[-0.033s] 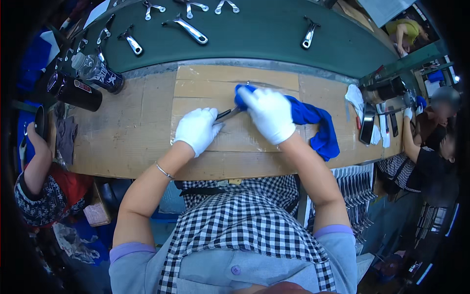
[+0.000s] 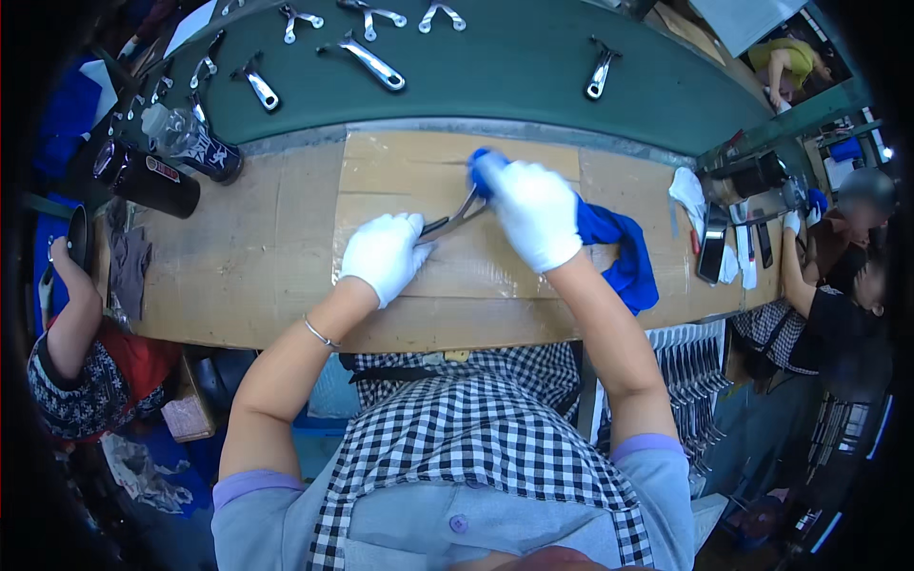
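In my white-gloved left hand (image 2: 383, 259), closed over its near end, is a forked metal handle (image 2: 457, 221), partly dark and partly silvery. It points up and to the right, toward the blue cloth. My right hand (image 2: 535, 217), also gloved in white, is closed around the blue cloth (image 2: 630, 255). One bunched part of the cloth sticks out past the fingers at the handle's far end, and the rest trails rightward onto the cardboard. Fingers and cloth hide both ends of the handle.
Cardboard (image 2: 267, 276) covers the bench. On its left stand a clear bottle (image 2: 195, 145) and a dark flask (image 2: 148, 181), near a grey rag (image 2: 129, 266). A phone (image 2: 712, 243) lies right. Shiny metal handles (image 2: 376, 65) rest on the green surface (image 2: 495, 76) behind. Other people work at both sides.
My right hand and the bunched blue cloth have shifted slightly right along the handle, uncovering more of its curved metal. My left hand stays almost in place.
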A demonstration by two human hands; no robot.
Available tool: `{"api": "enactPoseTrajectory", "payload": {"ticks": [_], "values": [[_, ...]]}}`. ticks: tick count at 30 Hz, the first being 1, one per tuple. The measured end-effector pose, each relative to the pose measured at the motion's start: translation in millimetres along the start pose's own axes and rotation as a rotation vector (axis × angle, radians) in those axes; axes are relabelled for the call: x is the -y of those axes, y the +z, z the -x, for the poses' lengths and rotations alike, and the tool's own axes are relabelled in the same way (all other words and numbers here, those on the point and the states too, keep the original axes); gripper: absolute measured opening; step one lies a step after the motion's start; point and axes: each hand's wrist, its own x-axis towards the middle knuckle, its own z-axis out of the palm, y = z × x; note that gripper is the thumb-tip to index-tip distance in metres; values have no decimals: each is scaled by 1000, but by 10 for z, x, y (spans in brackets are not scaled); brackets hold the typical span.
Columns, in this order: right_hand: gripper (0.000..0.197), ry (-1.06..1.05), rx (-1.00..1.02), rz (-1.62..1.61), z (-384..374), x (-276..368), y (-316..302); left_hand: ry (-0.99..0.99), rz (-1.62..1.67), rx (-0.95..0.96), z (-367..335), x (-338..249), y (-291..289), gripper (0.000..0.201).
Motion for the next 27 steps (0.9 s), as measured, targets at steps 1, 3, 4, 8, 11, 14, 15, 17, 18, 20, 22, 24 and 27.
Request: {"api": "enactPoseTrajectory", "payload": {"ticks": [1,3,4,8,11,14,15,17,18,20,22,24,27], "values": [[35,59,-161,-51,-3,-152,27,-9,23,18,11,27,-8,30],[38,145,-346,-115,55,-473,113,-50,74,45,-15,82,-11,32],[40,166,-397,-152,151,-570,152,-104,152,52,-84,95,-20,33],[38,1,104,54,523,-452,377,-181,496,17,-707,93,-217,51],[41,108,-4,-12,632,-352,460,-48,731,-290,-1516,50,-478,73],[41,141,-77,-39,620,-340,478,-339,352,-225,-2141,329,-735,80],[40,128,-78,-14,616,-338,475,-394,256,-207,-2210,465,-729,78],[42,125,-20,-2,594,-362,460,-408,48,-146,-2203,718,-615,68],[44,137,53,-8,588,-372,450,-400,88,-161,-2151,829,-569,61],[43,135,-56,5,590,-353,447,-337,2,-127,-2107,844,-527,53],[42,138,-52,11,605,-327,455,-319,160,-67,-1888,787,-571,50],[43,142,-86,14,621,-316,475,-209,188,-88,-1492,588,-600,44],[41,115,-130,10,639,-337,521,-28,201,-92,-722,144,-341,36]]}}
